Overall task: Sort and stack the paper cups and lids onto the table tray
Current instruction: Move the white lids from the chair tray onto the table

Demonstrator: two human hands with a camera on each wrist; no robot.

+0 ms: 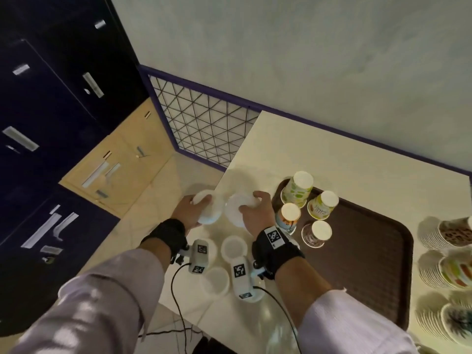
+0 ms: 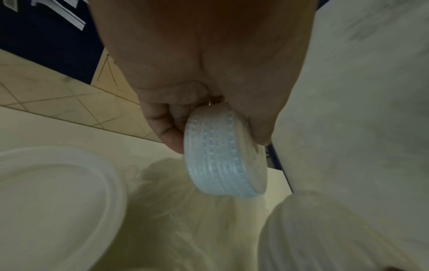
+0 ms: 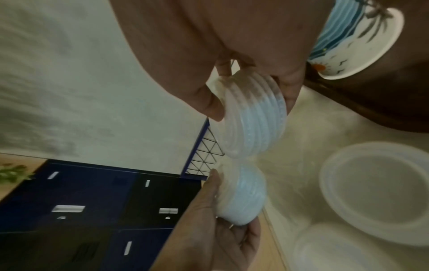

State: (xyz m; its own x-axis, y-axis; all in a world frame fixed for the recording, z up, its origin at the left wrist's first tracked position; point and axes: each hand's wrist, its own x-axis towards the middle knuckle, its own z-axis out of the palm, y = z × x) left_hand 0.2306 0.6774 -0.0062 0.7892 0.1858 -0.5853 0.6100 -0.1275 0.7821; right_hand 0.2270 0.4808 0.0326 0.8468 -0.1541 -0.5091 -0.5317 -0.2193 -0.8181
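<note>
My left hand (image 1: 190, 209) grips a small stack of translucent white lids (image 1: 208, 209) on edge above the table's left edge; the left wrist view shows its ribbed rims (image 2: 223, 159) between thumb and fingers. My right hand (image 1: 256, 213) holds a second lid stack (image 1: 238, 209) right beside it, and the right wrist view shows this stack (image 3: 255, 121) touching the left one (image 3: 241, 199). Single lids (image 1: 233, 247) lie flat on the table below my wrists. Several upside-down paper cups (image 1: 297, 189) stand on the brown tray (image 1: 370, 264).
Stacks of patterned cups or lids (image 1: 449, 233) lie along the table's right edge. A wire-mesh panel (image 1: 201, 118) and dark lockers (image 1: 51, 98) stand to the left beyond the table. A clear plastic bag (image 1: 275, 325) lies at the table's near edge.
</note>
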